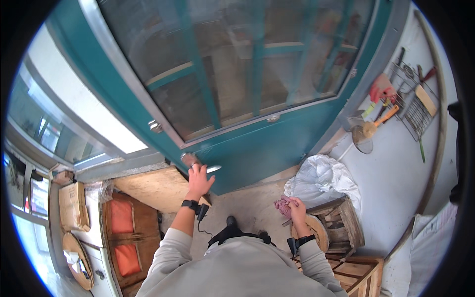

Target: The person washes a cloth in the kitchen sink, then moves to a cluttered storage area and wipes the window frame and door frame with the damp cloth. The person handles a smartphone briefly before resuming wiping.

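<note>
My left hand (pixel 199 181) reaches forward to the metal lever handle (pixel 213 169) of a teal door (pixel 256 148) with a glazed upper part. Its fingertips overlap the lever near the handle's base, and the thumb stands apart. Whether the fingers are closed around the lever is unclear. Out to the right, my right hand (pixel 298 211) grips a crumpled pink cloth (pixel 283 206). Below that hand are a round wooden piece (pixel 320 232) and a weathered wooden crate (pixel 347 224). A black strap with a small device sits on each of my wrists.
A white plastic sack (pixel 319 176) slumps by the door's right side. Strainers and a red glove (pixel 382 88) hang from a wire rack (pixel 419 111) on the right wall. At left stand a wooden cabinet (pixel 148 215) with orange panels and a cardboard box (pixel 72 208). A plywood board (pixel 156 187) leans near the door.
</note>
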